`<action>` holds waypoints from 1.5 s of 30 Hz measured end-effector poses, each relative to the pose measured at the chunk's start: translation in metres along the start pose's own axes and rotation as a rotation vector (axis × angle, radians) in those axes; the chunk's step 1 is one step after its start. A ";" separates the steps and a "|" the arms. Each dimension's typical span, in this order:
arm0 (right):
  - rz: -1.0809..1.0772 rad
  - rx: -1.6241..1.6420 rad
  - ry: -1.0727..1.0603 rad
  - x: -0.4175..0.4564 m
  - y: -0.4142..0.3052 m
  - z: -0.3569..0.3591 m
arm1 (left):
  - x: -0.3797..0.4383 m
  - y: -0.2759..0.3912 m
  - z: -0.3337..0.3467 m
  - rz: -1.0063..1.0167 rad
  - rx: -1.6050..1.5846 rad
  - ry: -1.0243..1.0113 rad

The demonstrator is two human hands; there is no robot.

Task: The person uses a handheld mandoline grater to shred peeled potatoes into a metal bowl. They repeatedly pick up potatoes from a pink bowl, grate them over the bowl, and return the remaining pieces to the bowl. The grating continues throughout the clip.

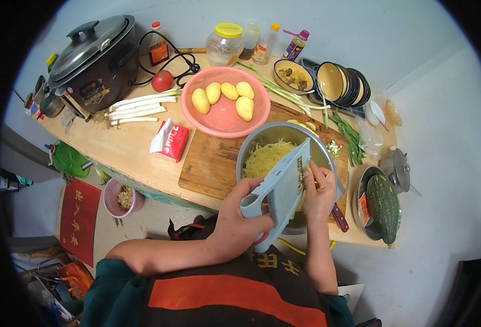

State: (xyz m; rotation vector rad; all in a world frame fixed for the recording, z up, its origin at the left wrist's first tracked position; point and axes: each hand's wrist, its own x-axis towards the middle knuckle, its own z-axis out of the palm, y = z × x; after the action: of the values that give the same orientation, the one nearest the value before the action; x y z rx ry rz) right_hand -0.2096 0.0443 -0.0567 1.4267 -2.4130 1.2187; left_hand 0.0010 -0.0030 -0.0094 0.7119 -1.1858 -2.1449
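My left hand point(240, 225) grips the handle end of a light blue plastic grater point(283, 196), which is tilted over a large steel bowl point(244, 143). Pale yellow potato shreds point(269, 157) lie in the bowl. At the grater's blades, my right hand point(319, 184) pinches a small yellowish piece, mostly hidden by the fingers. Behind the bowl, several peeled potatoes point(201, 101) rest in a pink plastic colander point(224, 131). Yellow slices point(310, 126) show on the wooden cutting board point(212, 163) beyond the bowl's rim. A knife with a dark red handle point(339, 218) lies partly under my right forearm's side of the bowl.
Leeks point(138, 109), a tomato point(162, 81) and a red tissue pack point(171, 141) lie to the left, near a large electric cooker point(97, 65). Stacked bowls point(334, 83), chopped greens point(348, 139) and a green squash point(382, 208) in a metal basin point(359, 192) occupy the right.
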 end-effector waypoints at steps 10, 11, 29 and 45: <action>-0.218 -0.270 0.154 0.001 -0.021 0.000 | -0.004 -0.003 -0.003 0.027 0.006 -0.040; -0.128 -0.235 0.118 0.001 -0.022 -0.001 | -0.004 -0.001 -0.002 0.007 0.016 -0.038; 0.006 -0.286 0.008 0.029 -0.031 0.032 | -0.001 -0.012 -0.003 0.241 0.366 -0.025; 0.109 -0.225 0.036 0.005 -0.057 0.019 | 0.000 0.003 -0.010 0.170 0.379 -0.078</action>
State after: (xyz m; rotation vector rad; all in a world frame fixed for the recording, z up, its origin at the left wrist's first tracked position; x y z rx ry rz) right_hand -0.1626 0.0145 -0.0337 1.2147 -2.5373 0.9456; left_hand 0.0084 -0.0102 -0.0119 0.6609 -1.6575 -1.8419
